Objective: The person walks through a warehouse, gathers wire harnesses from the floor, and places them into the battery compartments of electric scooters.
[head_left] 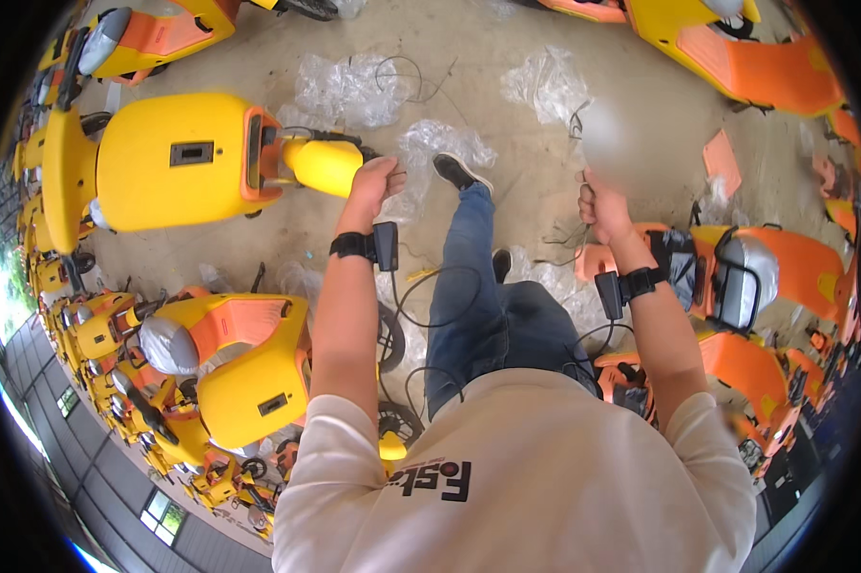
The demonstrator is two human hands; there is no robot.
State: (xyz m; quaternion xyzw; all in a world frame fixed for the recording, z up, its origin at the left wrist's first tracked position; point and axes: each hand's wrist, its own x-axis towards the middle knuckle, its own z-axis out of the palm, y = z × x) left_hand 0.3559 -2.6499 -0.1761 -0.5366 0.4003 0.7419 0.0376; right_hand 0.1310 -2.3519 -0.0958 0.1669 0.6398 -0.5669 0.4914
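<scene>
Both my arms reach forward, a dark wrist strap with a small black box on each. My left hand (pixel 377 185) is closed, fingers curled, right beside the yellow rear fender (pixel 322 165) of a yellow scooter (pixel 168 177). Whatever it may be gripping is hidden. My right hand (pixel 602 206) makes a fist over the floor, above an orange scooter (pixel 777 263). A thin dark cable (pixel 583 235) hangs from beneath this fist, which seems to hold it. A blurred pale patch covers the area just beyond the right hand.
Crumpled clear plastic sheets (pixel 349 91) and another plastic heap (pixel 547 84) litter the concrete floor. An orange panel (pixel 722 162) lies at the right. Several yellow scooters stand in rows on the left, including a near one (pixel 254 396); orange ones crowd the right.
</scene>
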